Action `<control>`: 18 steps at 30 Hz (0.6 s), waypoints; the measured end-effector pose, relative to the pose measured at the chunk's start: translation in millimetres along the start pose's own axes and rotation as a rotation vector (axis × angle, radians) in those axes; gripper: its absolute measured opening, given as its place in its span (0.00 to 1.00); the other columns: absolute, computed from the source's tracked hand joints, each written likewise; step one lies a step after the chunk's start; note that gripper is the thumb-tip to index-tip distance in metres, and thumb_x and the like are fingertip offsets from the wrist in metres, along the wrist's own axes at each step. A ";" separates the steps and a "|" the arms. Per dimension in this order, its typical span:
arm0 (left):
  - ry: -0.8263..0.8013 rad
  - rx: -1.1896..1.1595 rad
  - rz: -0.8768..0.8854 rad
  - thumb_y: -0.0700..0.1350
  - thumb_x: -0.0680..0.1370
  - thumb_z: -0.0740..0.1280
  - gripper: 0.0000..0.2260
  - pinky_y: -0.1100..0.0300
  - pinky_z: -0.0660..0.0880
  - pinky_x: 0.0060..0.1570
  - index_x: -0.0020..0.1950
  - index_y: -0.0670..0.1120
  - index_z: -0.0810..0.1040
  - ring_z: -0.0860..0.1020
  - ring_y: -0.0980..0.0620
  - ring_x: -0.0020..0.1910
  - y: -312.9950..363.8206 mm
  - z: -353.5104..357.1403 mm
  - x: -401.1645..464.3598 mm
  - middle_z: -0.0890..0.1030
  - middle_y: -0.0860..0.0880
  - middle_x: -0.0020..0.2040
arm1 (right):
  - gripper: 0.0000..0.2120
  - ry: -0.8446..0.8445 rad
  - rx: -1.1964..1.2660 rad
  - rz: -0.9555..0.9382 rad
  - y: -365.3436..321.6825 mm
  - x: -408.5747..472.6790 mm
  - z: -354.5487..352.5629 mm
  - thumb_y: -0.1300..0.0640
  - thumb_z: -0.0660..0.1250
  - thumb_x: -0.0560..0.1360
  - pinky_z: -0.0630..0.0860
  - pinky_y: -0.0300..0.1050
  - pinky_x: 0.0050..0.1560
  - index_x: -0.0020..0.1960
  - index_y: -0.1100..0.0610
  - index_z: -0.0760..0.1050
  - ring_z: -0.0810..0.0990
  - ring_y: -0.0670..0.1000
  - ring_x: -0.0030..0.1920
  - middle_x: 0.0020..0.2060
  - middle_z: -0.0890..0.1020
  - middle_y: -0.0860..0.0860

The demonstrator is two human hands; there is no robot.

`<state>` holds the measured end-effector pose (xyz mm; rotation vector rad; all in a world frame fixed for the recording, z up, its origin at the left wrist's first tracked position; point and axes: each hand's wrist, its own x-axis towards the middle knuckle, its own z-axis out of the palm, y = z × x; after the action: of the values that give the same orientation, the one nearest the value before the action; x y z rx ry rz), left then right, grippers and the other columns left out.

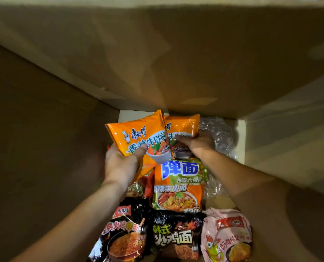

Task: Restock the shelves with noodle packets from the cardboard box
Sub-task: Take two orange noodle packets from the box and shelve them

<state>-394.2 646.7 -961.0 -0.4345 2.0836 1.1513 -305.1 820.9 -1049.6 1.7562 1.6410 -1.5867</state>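
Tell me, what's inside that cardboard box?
Inside the cardboard box: noodle packets, two orange ones gripped by the left hand and right hand, black ones, a pink one, clear plastic wrap. Anything beneath is hidden.

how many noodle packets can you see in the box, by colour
orange: 2, one in the left hand at, one in the right hand at
orange and green: 1
black: 2 and
pink: 1
partly hidden red packet under the left wrist: 1
total: 7
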 end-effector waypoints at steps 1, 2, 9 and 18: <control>0.009 -0.005 0.004 0.45 0.72 0.77 0.16 0.50 0.81 0.52 0.57 0.48 0.80 0.85 0.50 0.44 3.3 -5.8 -2.5 0.86 0.51 0.47 | 0.21 0.001 0.002 -0.014 -3.4 -5.0 -0.1 0.50 0.81 0.66 0.74 0.42 0.51 0.55 0.55 0.83 0.82 0.51 0.49 0.50 0.85 0.51; 0.020 -0.007 0.016 0.45 0.72 0.77 0.16 0.54 0.81 0.48 0.58 0.48 0.80 0.84 0.52 0.43 7.1 -10.5 -5.1 0.86 0.51 0.47 | 0.20 0.006 0.009 -0.040 -6.2 -10.2 -1.1 0.51 0.81 0.66 0.74 0.42 0.51 0.55 0.55 0.82 0.82 0.51 0.49 0.51 0.85 0.51; 0.046 0.021 0.100 0.44 0.71 0.78 0.12 0.49 0.79 0.55 0.50 0.56 0.79 0.84 0.53 0.45 48.6 -41.7 -48.8 0.84 0.55 0.43 | 0.17 0.059 -0.045 -0.158 -29.5 -75.2 -40.4 0.50 0.79 0.69 0.75 0.46 0.51 0.53 0.53 0.77 0.81 0.53 0.49 0.49 0.83 0.52; -0.029 0.128 0.208 0.41 0.72 0.77 0.13 0.54 0.80 0.49 0.47 0.57 0.79 0.84 0.55 0.44 146.8 -108.7 -176.5 0.85 0.55 0.43 | 0.25 0.026 -0.062 -0.261 -94.7 -232.1 -132.5 0.53 0.80 0.69 0.80 0.53 0.56 0.61 0.56 0.74 0.84 0.50 0.49 0.50 0.85 0.51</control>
<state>-403.1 628.5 -707.8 -0.1420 2.2011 1.1249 -260.8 829.2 -769.7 1.5914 1.9774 -1.6042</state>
